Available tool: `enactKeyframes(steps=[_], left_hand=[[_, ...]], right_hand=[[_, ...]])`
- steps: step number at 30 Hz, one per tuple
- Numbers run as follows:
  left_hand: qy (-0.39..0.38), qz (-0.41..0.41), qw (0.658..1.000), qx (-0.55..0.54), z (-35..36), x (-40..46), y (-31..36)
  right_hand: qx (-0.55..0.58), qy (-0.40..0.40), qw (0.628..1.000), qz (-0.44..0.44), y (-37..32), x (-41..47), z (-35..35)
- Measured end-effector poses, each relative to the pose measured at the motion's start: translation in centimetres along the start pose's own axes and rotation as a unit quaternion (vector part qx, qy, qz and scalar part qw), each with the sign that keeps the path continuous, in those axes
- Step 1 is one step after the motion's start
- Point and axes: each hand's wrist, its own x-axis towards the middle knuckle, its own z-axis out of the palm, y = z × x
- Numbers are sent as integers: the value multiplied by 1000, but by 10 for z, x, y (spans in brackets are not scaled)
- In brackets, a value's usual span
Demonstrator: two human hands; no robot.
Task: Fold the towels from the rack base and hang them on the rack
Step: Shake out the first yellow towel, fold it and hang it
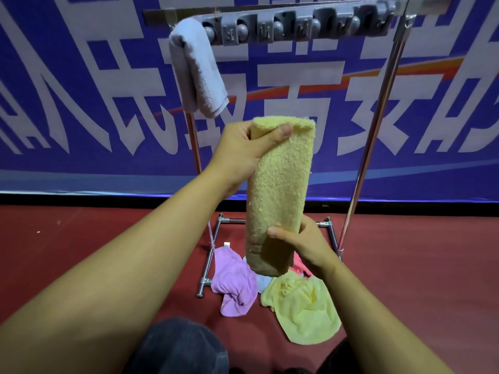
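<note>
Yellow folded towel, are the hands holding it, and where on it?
Yes. Both hands hold the folded yellow towel: the left hand grips its top end, thumb across the front, and the right hand grips its lower end.

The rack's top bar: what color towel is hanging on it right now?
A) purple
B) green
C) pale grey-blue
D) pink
C: a folded pale grey-blue towel is draped over the left end of the rack's top bar, while the purple towel lies crumpled down at the rack base, and the folded yellow towel is in the person's hands.
</note>
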Motion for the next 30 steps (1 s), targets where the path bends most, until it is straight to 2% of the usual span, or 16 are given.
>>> enactKeyframes(steps=[5,9,16,19,21,22,24,26,28,30], left_hand=[[6,-21,999,30,1,7,-23],[48,-33,996,62,-10,24,-38],[73,-158,974,148,-32,29,-101],[33,-248,955,158,-39,11,-136],[-43,-299,939,166,-42,-2,-158],[-81,-294,937,169,-40,-9,-162],[-103,-250,953,139,-34,-22,-156],[-118,-260,958,18,-27,-35,-142],[-156,-297,936,-110,-25,-47,-131],[-165,-313,919,-173,-25,-58,-123]], right_hand=[[0,13,1000,-12,-6,-3,3],[-4,-22,999,-35,-14,-6,0],[-57,-59,993,-85,-26,-15,0],[-53,-50,992,-98,-27,-13,1],[-21,-58,994,-85,-26,-12,1],[-15,-61,995,-84,-25,-11,1],[20,-68,995,-71,-24,-9,0],[81,-75,993,-49,-24,-8,-1],[123,-78,989,-30,-23,-7,-3],[152,-70,986,-16,-23,-6,-5]])
